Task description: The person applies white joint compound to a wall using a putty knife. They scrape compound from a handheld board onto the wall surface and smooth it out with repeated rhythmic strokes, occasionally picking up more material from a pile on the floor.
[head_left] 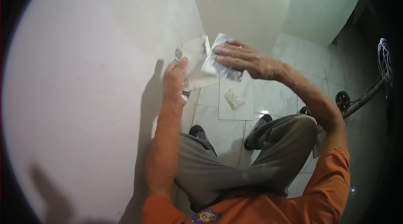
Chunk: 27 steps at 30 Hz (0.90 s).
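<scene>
Looks like the step of working white paste (179, 51) between the white plate (195, 54) and the shiny plate (231, 74), up in the air near the walls (92, 77). For the next move, best to keep both plates steady and not too tipped, so as not to drop any. Now to count, big to small. Three pale wall faces: one close on the left, two farther ahead. One tiled floor (291, 60). One pair of grey trousers (235, 177), bent at the knees. One orange shirt (262, 211). One flat white board (225, 113) on the floor, just past the shoes (257, 131). Two hands: left hand (172, 80) curled around the left edge of the white plate, thumb in front, other fingers mostly hidden; right hand (256, 62) with fingers almost straight across the shiny plate, thumb out of sight. Two plates, very near each other, hard to tell if touching. Two dark shoes. One bunch of wires (383, 58), far right. One clear black wheel (342, 98). One pale lump (234, 99) on the board. One small badge (206, 216) on the shirt.
</scene>
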Each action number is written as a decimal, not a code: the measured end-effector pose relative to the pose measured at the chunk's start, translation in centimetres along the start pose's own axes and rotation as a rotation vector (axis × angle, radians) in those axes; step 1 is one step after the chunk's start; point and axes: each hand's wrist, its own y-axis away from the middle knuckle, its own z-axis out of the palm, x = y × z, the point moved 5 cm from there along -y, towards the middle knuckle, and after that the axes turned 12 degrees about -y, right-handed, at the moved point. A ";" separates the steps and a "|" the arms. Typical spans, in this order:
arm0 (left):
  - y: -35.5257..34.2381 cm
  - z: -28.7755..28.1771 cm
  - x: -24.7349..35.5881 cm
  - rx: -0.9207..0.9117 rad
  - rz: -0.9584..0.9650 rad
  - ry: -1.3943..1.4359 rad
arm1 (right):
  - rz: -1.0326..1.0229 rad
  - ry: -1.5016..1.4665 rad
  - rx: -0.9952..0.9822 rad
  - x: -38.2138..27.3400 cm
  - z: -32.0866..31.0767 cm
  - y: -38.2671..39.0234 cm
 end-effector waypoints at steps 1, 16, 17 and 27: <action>0.2 0.2 0.2 -0.006 -0.015 -0.006 | 0.029 0.018 0.028 0.6 -0.5 1.7; 0.4 3.0 -0.3 -0.032 -0.161 -0.269 | 0.594 0.072 -0.067 3.9 30.0 28.3; 0.3 3.0 -0.2 -0.042 -0.163 -0.322 | 0.591 0.060 -0.072 4.3 30.7 27.5; 0.1 3.1 0.3 -0.019 -0.158 -0.385 | 0.434 0.284 -0.214 6.1 37.9 25.9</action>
